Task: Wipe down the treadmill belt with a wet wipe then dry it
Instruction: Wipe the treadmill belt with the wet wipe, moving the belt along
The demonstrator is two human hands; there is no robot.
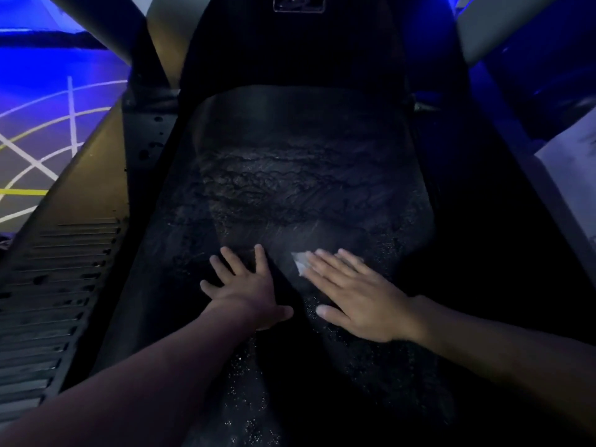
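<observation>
Right hand [358,295] flat, fingers together, pressing the wipe [300,264] mid-belt [290,175]; left hand [245,285] spread, bracing beside it; best to stroke edge to edge with even pressure.

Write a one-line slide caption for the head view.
Right hand presses a white wipe flat on the dark treadmill belt while the left hand rests open beside it.

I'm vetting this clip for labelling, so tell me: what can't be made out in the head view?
Head view:
White wipe: mostly hidden under the right hand; only a corner shows, wet or dry unclear.
Treadmill belt: right edge lost in darkness, near end cut off by the bottom edge.
Badge on the front hood: cut by the top edge, too dim to read.
</observation>
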